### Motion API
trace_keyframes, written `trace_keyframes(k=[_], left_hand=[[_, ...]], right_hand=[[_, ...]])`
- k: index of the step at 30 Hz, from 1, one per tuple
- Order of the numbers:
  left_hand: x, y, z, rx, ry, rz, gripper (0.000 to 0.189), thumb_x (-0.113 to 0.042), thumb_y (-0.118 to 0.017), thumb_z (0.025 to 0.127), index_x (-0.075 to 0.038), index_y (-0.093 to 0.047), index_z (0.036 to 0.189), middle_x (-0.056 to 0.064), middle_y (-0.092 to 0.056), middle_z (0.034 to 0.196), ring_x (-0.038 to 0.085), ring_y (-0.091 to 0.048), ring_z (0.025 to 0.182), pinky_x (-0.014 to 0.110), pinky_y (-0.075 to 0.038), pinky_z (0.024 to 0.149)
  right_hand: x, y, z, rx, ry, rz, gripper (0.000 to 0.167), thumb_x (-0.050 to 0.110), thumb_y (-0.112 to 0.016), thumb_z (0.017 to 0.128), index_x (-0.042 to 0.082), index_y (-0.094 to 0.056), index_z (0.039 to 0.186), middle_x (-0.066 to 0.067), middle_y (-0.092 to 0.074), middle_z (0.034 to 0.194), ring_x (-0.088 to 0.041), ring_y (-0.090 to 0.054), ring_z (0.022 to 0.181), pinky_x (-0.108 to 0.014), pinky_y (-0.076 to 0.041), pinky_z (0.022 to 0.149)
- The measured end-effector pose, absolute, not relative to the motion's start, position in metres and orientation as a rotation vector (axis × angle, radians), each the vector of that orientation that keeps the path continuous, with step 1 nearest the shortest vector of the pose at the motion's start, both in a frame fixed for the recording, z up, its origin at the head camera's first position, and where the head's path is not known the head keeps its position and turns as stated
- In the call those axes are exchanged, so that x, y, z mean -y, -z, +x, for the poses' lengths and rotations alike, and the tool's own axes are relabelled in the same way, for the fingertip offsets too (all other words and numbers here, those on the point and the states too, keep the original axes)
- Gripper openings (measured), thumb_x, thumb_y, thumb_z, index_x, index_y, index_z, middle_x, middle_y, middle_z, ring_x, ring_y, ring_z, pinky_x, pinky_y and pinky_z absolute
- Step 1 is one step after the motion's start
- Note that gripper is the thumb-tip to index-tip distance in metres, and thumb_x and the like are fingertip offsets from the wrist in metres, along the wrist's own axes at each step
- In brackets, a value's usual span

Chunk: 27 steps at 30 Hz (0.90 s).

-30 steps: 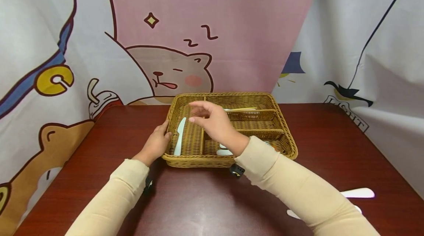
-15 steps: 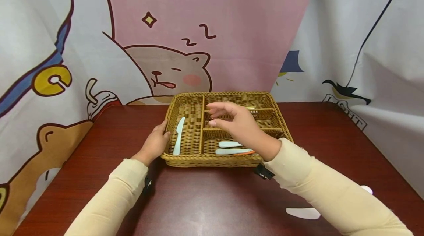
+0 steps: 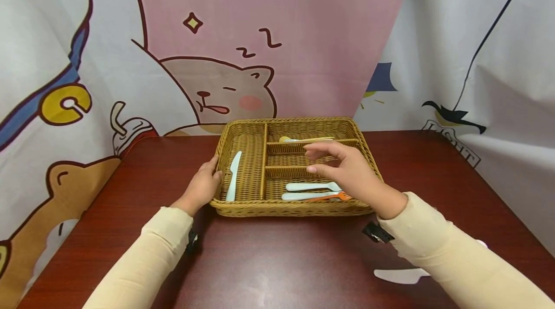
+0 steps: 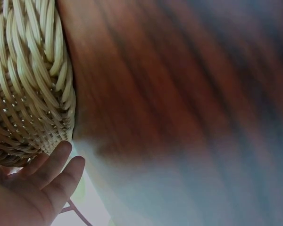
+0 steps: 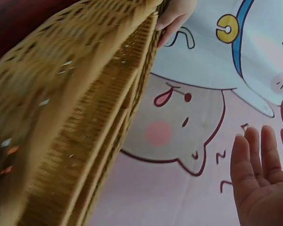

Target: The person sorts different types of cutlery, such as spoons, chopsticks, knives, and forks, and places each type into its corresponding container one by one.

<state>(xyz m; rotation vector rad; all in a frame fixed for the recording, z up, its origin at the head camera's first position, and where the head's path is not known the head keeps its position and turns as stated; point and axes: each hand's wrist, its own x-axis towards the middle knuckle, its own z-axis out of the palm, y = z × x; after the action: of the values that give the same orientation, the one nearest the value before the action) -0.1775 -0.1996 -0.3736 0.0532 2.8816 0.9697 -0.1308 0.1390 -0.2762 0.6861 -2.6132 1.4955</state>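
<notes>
A wicker basket (image 3: 265,210) with divided compartments stands on the table. My left hand (image 3: 199,188) holds its left rim, with the thumb over the edge and other fingers along the outer wall, as the left wrist view shows. My right hand (image 3: 351,169) hovers over the basket's right half, fingers loosely bent and holding nothing. A pale knife (image 3: 234,176) lies lengthwise in the left compartment. The front right compartment has pale cutlery (image 3: 308,186) and an orange fork (image 3: 342,195), partly under my right hand. A yellow-tipped utensil (image 3: 284,139) lies in the back compartment.
On the table (image 3: 269,261) at the front right lies a white knife (image 3: 399,275), its handle hidden under my right sleeve. Another white piece (image 3: 481,243) shows past that sleeve. A printed curtain (image 3: 321,48) hangs behind the table.
My right hand has moved right, from above the left compartment to the basket's right side, uncovering the pale cutlery and orange fork. The left hand has stayed at the rim.
</notes>
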Motion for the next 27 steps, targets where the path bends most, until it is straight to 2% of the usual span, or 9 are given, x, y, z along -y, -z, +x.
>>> trace_keyframes(k=[5, 11, 16, 22, 27], left_hand=[[0.199, 0.373, -0.177, -2.886, -0.967, 0.051, 0.058, -0.019, -0.035, 0.105, -0.002, -0.011, 0.155, 0.027, -0.021, 0.154, 0.042, -0.025, 0.14, 0.055, -0.025, 0.112], [0.2, 0.371, -0.176, -2.89, -0.977, 0.054, 0.058, -0.019, -0.036, 0.105, -0.001, -0.012, 0.155, 0.027, -0.022, 0.154, 0.041, -0.025, 0.141, 0.054, -0.024, 0.113], [0.2, 0.372, -0.177, -2.901, -0.978, 0.061, 0.058, -0.018, -0.037, 0.104, -0.001, -0.013, 0.154, 0.028, -0.024, 0.153, 0.041, -0.026, 0.14, 0.053, -0.025, 0.113], [0.201, 0.372, -0.177, -2.902, -0.974, 0.066, 0.058, -0.019, -0.036, 0.105, -0.001, -0.012, 0.155, 0.028, -0.024, 0.153, 0.041, -0.026, 0.14, 0.053, -0.025, 0.113], [0.2, 0.371, -0.177, -2.892, -0.98, 0.069, 0.058, -0.019, -0.036, 0.105, -0.001, -0.012, 0.155, 0.027, -0.022, 0.154, 0.041, -0.025, 0.141, 0.054, -0.024, 0.113]], right_hand=[[-0.16, 0.284, -0.124, 2.657, -1.454, 0.644, 0.039, 0.014, -0.073, 0.087, 0.008, -0.065, 0.125, -0.011, -0.066, 0.117, -0.023, -0.063, 0.106, -0.03, -0.054, 0.081], [-0.182, 0.291, -0.117, 2.687, -1.326, 0.61, 0.039, 0.015, -0.073, 0.087, 0.009, -0.065, 0.125, -0.007, -0.067, 0.119, -0.011, -0.062, 0.103, -0.024, -0.051, 0.077], [-0.199, 0.295, -0.113, 2.644, -1.305, 0.628, 0.039, 0.009, -0.073, 0.086, 0.005, -0.065, 0.124, -0.011, -0.069, 0.111, -0.003, -0.062, 0.097, -0.018, -0.05, 0.074], [-0.222, 0.301, -0.108, 2.694, -1.169, 0.584, 0.036, 0.014, -0.073, 0.086, 0.009, -0.067, 0.122, -0.007, -0.07, 0.108, 0.01, -0.056, 0.097, -0.016, -0.047, 0.075], [-0.244, 0.309, -0.103, 2.752, -1.072, 0.503, 0.036, 0.017, -0.075, 0.086, 0.011, -0.068, 0.12, -0.006, -0.069, 0.111, 0.014, -0.05, 0.098, -0.013, -0.043, 0.076]])
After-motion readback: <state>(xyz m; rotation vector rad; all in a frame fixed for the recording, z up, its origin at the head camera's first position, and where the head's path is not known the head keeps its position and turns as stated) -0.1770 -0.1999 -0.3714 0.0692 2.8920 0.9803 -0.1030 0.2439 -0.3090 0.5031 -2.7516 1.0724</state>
